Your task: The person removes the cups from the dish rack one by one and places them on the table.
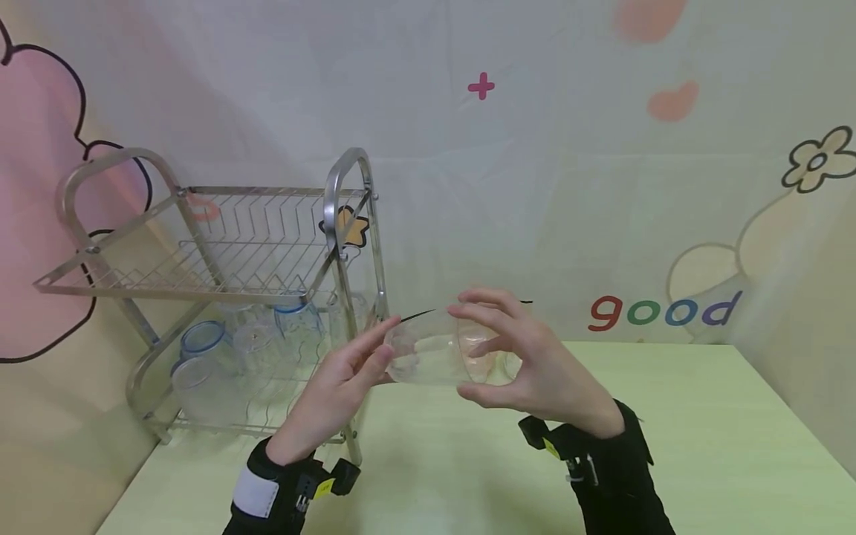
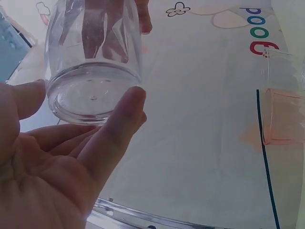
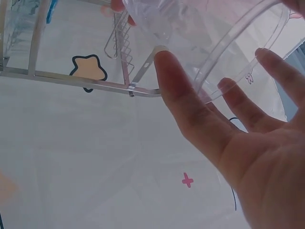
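Observation:
A clear drinking glass (image 1: 428, 349) lies on its side in the air between both hands, above the table. My left hand (image 1: 341, 383) holds it at the thick base (image 2: 93, 98), thumb on one side and fingers on the other. Around the rim end, my right hand (image 1: 528, 357) spreads its bent fingers and thumb. In the right wrist view the fingertips of that hand rest along the wide rim (image 3: 228, 40). Behind the right hand, a pinkish glass (image 2: 286, 117) shows in the left wrist view.
A two-tier metal dish rack (image 1: 221, 293) stands on the left of the pale green table (image 1: 669, 431). On its lower shelf sit several glasses, among them a blue-rimmed glass (image 1: 203, 338) and a frosted-looking glass (image 1: 203, 390). A printed wall cloth (image 1: 568, 186) hangs behind.

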`<control>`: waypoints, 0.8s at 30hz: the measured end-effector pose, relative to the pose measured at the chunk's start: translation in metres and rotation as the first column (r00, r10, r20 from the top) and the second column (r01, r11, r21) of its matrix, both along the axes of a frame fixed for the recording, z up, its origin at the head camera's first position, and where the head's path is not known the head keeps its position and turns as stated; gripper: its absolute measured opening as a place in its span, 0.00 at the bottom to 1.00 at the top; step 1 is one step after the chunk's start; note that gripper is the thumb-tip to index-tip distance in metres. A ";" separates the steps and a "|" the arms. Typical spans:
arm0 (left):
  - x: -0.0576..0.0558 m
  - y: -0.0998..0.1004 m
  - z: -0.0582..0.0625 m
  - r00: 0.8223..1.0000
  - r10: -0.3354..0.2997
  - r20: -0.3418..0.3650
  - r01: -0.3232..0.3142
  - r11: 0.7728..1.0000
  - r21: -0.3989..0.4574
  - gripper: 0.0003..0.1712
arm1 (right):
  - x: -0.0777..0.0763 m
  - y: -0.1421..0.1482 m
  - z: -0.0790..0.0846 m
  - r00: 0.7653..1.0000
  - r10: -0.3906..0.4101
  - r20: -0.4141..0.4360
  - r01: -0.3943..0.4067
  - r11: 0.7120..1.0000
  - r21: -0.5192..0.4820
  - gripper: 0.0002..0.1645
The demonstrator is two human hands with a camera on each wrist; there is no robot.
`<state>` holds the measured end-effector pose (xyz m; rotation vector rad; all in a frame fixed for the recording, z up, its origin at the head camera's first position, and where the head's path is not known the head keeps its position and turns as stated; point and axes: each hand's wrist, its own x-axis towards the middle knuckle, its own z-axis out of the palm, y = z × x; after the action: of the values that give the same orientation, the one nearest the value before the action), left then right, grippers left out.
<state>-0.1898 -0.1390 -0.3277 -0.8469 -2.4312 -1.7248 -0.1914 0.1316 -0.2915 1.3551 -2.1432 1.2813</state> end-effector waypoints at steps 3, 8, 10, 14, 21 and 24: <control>0.001 -0.003 0.002 0.999 -0.024 0.023 0.024 0.999 -0.035 0.29 | 0.002 0.004 0.002 1.000 -0.018 0.001 0.018 1.000 0.012 0.48; 0.003 -0.009 0.007 0.997 -0.077 0.015 0.078 0.993 -0.088 0.27 | 0.003 0.017 0.006 0.994 -0.107 -0.010 0.107 0.994 0.009 0.49; 0.003 -0.012 0.010 0.997 -0.083 -0.010 0.081 0.988 -0.128 0.25 | 0.002 0.024 0.007 0.988 -0.154 -0.018 0.154 0.988 -0.001 0.49; 0.004 -0.022 0.014 0.997 -0.050 -0.058 0.036 0.975 -0.218 0.25 | 0.000 0.036 0.008 0.965 -0.260 -0.025 0.260 0.966 -0.005 0.49; 0.005 -0.045 0.016 0.985 0.032 -0.171 -0.086 0.943 -0.322 0.20 | -0.003 0.051 0.007 0.902 -0.428 -0.063 0.431 0.901 0.050 0.48; 0.006 -0.053 0.017 0.981 0.058 -0.184 -0.121 0.928 -0.351 0.20 | -0.005 0.056 0.006 0.871 -0.482 -0.093 0.489 0.869 0.075 0.48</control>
<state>-0.1841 -0.1924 -0.3110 -0.8555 -2.6586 -1.1355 -0.1961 0.1878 -0.2856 0.7887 -2.3154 0.9229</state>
